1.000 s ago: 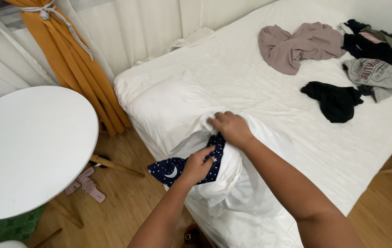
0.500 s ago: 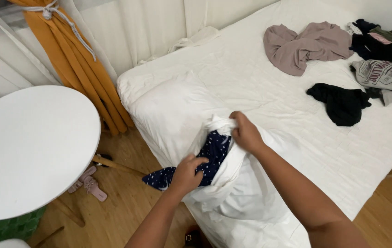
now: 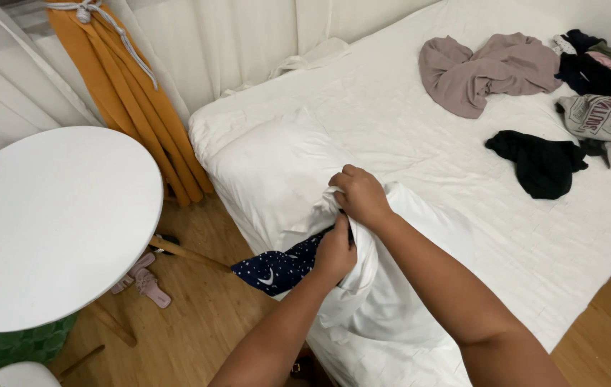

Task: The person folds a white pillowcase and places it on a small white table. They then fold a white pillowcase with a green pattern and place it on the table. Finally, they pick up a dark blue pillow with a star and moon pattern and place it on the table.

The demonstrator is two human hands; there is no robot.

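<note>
Head view. At the bed's (image 3: 420, 165) near edge, the white pillowcase (image 3: 384, 287) mouth was gripped by the right hand (image 3: 360, 196); the navy star-print pillow (image 3: 280, 266), half out, was clenched by the left hand (image 3: 335, 254). The opening is best held wide and the pillow fed in evenly.
</note>
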